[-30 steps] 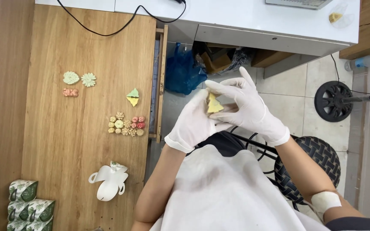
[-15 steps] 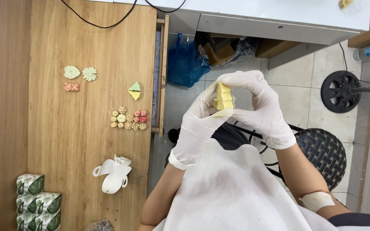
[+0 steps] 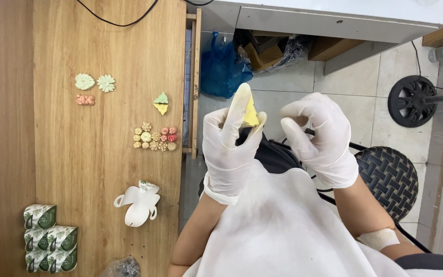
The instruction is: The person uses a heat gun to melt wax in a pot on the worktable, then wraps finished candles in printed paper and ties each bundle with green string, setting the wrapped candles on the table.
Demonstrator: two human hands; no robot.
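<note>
Wedge piece [image 3: 250,114] in left hand [image 3: 230,149], seemingly apart from right hand [image 3: 320,138]

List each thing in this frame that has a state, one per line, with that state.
Left hand: gloved, pinching the yellow wedge between fingertips.
Right hand: gloved, curled, apart from the wedge, holding nothing visible.
Yellow wedge: held upright, off the table.
Green and yellow wedge: lying on the wooden table.
Small moulded pieces: clustered together on the table.
White paper box: unfolded, lying flat.
Leaf-print boxes: folded, stacked together.
</note>
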